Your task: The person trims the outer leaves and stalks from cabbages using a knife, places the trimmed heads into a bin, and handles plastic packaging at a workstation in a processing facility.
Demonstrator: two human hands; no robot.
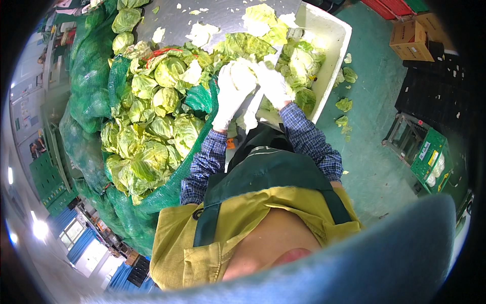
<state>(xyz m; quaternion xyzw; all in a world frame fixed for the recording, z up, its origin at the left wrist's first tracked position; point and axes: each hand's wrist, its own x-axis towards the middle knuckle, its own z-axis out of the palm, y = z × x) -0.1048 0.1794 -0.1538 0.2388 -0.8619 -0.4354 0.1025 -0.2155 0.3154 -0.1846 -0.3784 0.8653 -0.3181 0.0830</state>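
Observation:
A pale, stripped cabbage (243,73) is held between both hands at the edge of the steel table (224,14). My left hand (232,89), in a white glove, grips it from the left. My right hand (274,84), gloved the same way, has its fingers against the cabbage's right side. Strong glare washes out the fingertips. Loose outer leaves (243,45) lie just beyond the hands. To the left, an opened green mesh sack (190,161) is full of whole cabbages (150,159). Below my right hand, a white bin (330,81) contains cabbage leaves (302,62).
Filled green mesh sacks (89,76) are stacked along the left. Dropped leaves (344,104) are scattered on the green floor (374,152). At the right stand cardboard boxes (412,40), a green plastic crate (427,152) and a metal stand (404,135).

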